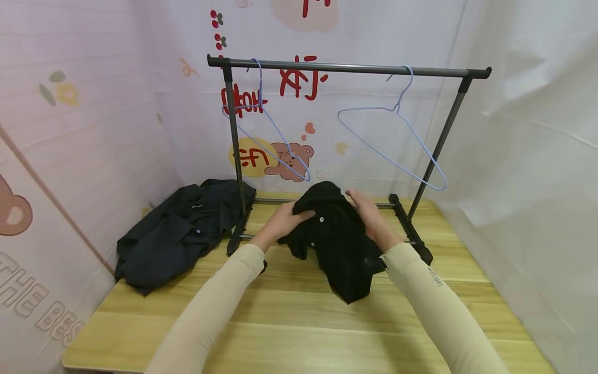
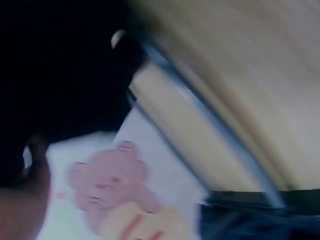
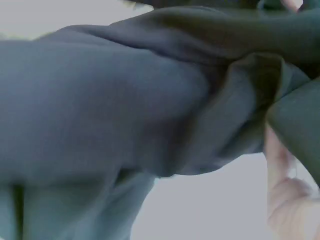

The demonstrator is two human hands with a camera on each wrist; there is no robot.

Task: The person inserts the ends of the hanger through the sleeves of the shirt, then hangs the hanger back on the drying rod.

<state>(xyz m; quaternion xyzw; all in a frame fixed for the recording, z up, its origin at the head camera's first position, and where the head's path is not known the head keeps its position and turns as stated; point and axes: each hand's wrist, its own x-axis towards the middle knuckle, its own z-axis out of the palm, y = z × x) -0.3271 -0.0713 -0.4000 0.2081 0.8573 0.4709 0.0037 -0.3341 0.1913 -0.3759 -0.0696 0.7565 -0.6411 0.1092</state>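
A black shirt [image 1: 338,239] with small white buttons hangs bunched between the two hands, above the table. My left hand [image 1: 286,221] grips its left upper edge, the thumb lying over the cloth. At the shirt's right upper side, my right hand [image 1: 371,215] holds the fabric; part of its fingers is hidden. The left wrist view is blurred and dark, with the left hand [image 2: 25,210] at the lower left beside the shirt [image 2: 60,70]. Grey-looking cloth [image 3: 125,105] fills much of the right wrist view, and the right hand [image 3: 290,200] partly disappears behind a fold.
A dark rack [image 1: 336,67] stands on the wooden table [image 1: 299,332], behind the shirt. Two blue hangers, left [image 1: 275,130] and right [image 1: 374,109], hang from its bar. Another dark garment [image 1: 182,234] lies crumpled at the left. Printed white sheeting [image 1: 523,130] encloses the back and sides.
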